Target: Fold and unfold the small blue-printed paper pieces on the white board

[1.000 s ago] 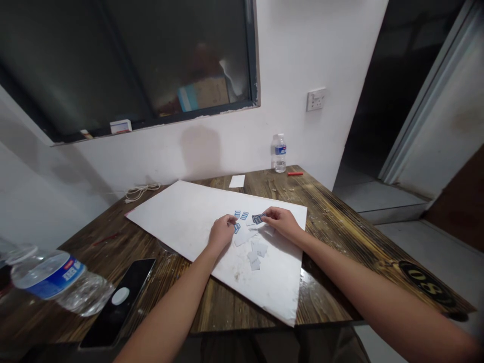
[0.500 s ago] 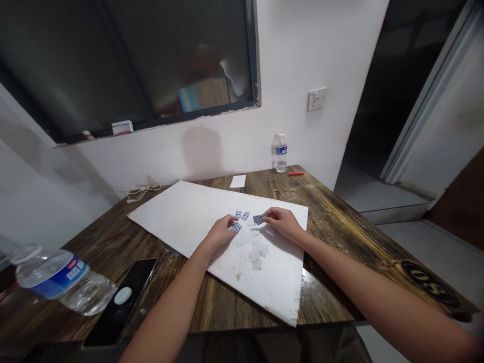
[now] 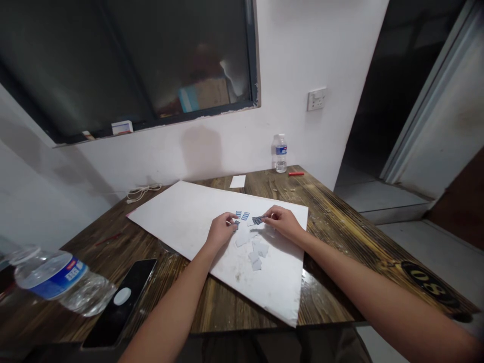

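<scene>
My right hand (image 3: 282, 221) pinches a small dark card with pale stripes (image 3: 258, 220), held tilted just over the white board (image 3: 166, 214). Between the closed fingertips of my left hand (image 3: 222, 231) is another small striped card (image 3: 237, 225), mostly hidden by the fingers. Beyond the left fingertips, two small blue-striped cards (image 3: 245, 216) lie side by side on the board. Nearer to me, several plain pale card pieces (image 3: 258, 250) are scattered on the board, some overlapping. One whitish piece lies under the right hand's card.
The board rests on a dark wooden table (image 3: 340, 252). At left are a large water bottle (image 3: 62, 277) on its side and a black phone (image 3: 123, 297). Toward the wall stand a small bottle (image 3: 281, 154), a red pen-like stick (image 3: 296, 174), a white paper (image 3: 238, 181) and a cable (image 3: 141, 191).
My left hand has risen and shifted slightly, tilting its card so that less of the stripes shows. The card in my right hand has tipped and moved a little left.
</scene>
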Available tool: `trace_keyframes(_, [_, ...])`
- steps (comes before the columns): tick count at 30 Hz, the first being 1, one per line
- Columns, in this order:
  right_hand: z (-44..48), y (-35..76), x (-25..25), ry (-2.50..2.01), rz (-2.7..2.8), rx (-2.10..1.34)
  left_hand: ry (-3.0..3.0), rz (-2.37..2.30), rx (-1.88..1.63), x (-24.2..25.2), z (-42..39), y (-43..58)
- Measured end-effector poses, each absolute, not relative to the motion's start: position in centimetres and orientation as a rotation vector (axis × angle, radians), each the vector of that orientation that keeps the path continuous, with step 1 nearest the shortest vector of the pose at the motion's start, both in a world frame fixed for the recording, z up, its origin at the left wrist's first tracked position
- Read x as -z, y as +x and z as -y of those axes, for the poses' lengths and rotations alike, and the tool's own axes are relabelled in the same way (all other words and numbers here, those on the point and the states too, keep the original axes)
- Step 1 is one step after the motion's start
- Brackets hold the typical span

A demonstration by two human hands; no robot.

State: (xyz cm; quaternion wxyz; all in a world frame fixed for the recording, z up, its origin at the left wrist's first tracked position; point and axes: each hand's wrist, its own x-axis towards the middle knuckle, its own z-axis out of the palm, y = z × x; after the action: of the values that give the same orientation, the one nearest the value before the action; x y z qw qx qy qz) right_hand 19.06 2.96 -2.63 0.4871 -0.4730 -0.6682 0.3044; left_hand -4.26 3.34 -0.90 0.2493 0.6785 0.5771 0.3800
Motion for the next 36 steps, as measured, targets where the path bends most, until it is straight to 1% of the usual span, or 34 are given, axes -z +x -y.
trace_keyframes(2, [-3.1, 19.1, 2.6, -1.116, 1.614, -0.754, 1.776, -1.500, -1.133, 0.7, -3.1, -3.7])
trace_keyframes(4, [-3.1, 19.1, 2.6, -1.085, 1.575, -0.852, 1.700, -1.386, -1.194, 0.6, -2.8, -3.1])
trace_keyframes(8, [-2.9, 18.9, 2.4, -1.048, 1.527, -0.974, 1.643, -1.145, -1.256, 0.5, -2.2, -2.2])
trace_keyframes(12, [-2.5, 18.6, 2.3, -1.009, 1.638, -1.033, 1.652, -1.033, -1.294, 0.7, -1.8, -1.8])
trace_keyframes(20, [-2.1, 18.3, 2.2, -0.952, 1.784, -1.056, 1.902, -1.087, -1.358, 1.1, -1.6, -1.8])
trace_keyframes(29, [-2.2, 18.3, 2.5, -1.000, 1.852, -0.944, 1.960, -1.151, -1.281, 0.9, -1.0, -1.3])
trace_keyframes(32, [-2.2, 18.3, 2.5, -0.967, 1.807, -0.987, 2.018, -1.202, -1.263, 0.8, -0.9, -1.3])
trace_keyframes(36, [-2.3, 18.1, 2.5, -0.898, 1.701, -1.129, 2.046, -1.223, -1.237, 0.7, -0.9, -1.4])
